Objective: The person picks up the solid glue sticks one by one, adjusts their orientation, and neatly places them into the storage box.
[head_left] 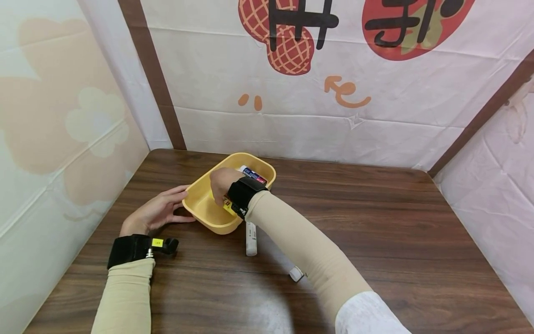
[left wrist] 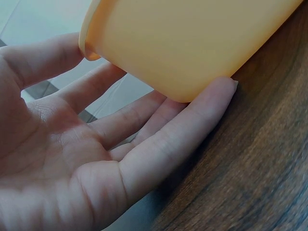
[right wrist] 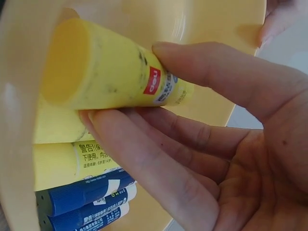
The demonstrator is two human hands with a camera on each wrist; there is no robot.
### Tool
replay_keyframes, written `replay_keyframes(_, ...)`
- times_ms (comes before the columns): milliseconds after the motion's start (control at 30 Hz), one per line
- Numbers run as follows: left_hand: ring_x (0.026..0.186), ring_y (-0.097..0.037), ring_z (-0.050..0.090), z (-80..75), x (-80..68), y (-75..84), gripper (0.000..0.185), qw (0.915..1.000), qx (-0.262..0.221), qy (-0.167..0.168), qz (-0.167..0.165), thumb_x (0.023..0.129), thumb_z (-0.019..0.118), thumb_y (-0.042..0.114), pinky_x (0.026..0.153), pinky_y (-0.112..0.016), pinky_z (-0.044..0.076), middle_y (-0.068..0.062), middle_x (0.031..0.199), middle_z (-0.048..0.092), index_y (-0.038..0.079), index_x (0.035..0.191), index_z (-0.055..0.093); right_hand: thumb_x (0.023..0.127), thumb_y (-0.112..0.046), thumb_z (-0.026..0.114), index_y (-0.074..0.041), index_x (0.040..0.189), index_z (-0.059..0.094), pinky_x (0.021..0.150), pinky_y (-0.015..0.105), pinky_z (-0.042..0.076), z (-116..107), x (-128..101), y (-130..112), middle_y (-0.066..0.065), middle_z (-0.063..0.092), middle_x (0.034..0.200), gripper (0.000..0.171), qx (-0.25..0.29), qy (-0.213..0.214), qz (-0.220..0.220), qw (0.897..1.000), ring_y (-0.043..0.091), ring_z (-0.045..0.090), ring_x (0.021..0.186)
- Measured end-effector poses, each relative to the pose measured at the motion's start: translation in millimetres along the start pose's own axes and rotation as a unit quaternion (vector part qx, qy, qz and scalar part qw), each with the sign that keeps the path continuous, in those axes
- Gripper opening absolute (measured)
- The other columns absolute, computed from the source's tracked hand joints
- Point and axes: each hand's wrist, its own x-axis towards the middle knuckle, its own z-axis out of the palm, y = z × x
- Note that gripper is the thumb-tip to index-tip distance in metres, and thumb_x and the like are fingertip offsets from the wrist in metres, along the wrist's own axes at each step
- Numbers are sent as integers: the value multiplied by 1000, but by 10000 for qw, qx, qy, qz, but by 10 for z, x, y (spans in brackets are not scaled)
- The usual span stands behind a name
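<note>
A yellow plastic tub (head_left: 204,199) stands on the brown wooden table (head_left: 375,241). My right hand (head_left: 220,182) reaches down into it. In the right wrist view this hand (right wrist: 127,86) pinches a yellow glue stick (right wrist: 106,67) between thumb and fingers, just above another yellow stick (right wrist: 72,161) and two blue-capped sticks (right wrist: 82,197) lying in the tub. My left hand (head_left: 164,208) rests with straight fingers against the tub's left side; its palm (left wrist: 57,159) is open, and the fingers (left wrist: 192,120) lie under the tub wall (left wrist: 192,43).
A white glue stick (head_left: 251,239) lies on the table just in front of the tub. A small white object (head_left: 296,273) shows beside my right forearm. Fabric walls close the table at the back and both sides.
</note>
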Motion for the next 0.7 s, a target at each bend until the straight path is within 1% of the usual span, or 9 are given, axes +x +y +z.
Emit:
replay_keyframes(133,118,-3,63,11,-3,15,58,10000,1,-5,19,114,39,26,97,-41,63,15,134,59,7,165,18,87,-18,79,-18,102,63,66,20,51,25,-27,-8,-5,61,102,23,-55,118,34,9999,11,55,85)
replay_keyframes(233,117,-3,63,21,-10,28,59,10000,-9,9,14,114,39,26,96,-41,63,16,133,59,6,165,16,86,-19,80,-18,102,63,68,20,51,22,-39,-21,-5,60,102,23,-165,117,88,9998,11,54,85)
replay_keyframes(300,118,-4,63,27,-13,35,60,10000,12,7,11,114,39,26,96,-41,63,15,134,59,6,165,15,88,-20,79,-18,100,63,66,20,50,9,-35,-30,-5,58,99,20,-298,0,105,9995,11,53,84)
replay_keyframes(467,119,-5,62,28,-15,39,61,10000,33,18,13,114,39,27,97,-42,63,13,136,58,5,165,15,88,-17,79,-17,96,64,60,20,49,-29,-29,-33,-5,60,93,17,-235,-175,205,9994,10,55,78)
replay_keyframes(533,119,-5,62,23,-15,34,61,10000,41,33,3,114,39,27,97,-42,63,12,136,58,5,165,15,87,-16,81,-17,98,65,61,20,51,-48,-29,-27,-5,60,94,19,-121,-187,224,9995,10,56,79)
replay_keyframes(567,120,-5,62,21,-15,31,62,10000,52,38,0,114,39,27,97,-42,63,12,136,57,5,165,14,87,-17,81,-18,100,65,63,20,51,-58,-26,-26,-6,60,96,21,-155,-210,209,9994,10,56,81)
replay_keyframes(700,121,-5,62,17,-15,17,63,9999,77,111,-64,114,40,29,97,-43,63,11,137,55,5,165,13,88,-19,82,-20,112,65,75,20,55,-102,-30,0,-8,60,107,30,-86,-268,234,9993,10,56,91)
